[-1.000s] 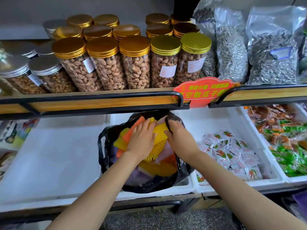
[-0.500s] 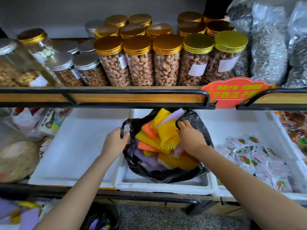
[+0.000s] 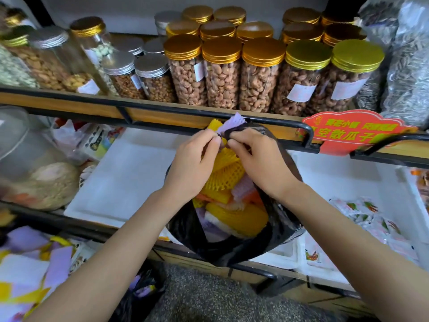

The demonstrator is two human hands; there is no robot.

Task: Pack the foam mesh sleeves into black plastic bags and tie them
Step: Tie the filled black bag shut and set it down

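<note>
I am pinching the black bag's (image 3: 276, 231) top together above the foam sleeves (image 3: 228, 175), left hand (image 3: 193, 169) and right hand (image 3: 261, 165) both curled round it.

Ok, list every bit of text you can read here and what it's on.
"空散瓜子": big yellow characters on the red sign; its smaller top line is blurred.
Jar labels: blurred, unreadable.
Snack packets: print too small.

This is a snack shop. A shelf (image 3: 69, 105) carries rows of labelled nut jars (image 3: 222, 73) and sealed seed bags (image 3: 408, 73); a red sign (image 3: 355, 133) hangs above a tray (image 3: 336, 182) of small packets (image 3: 366, 219).
</note>
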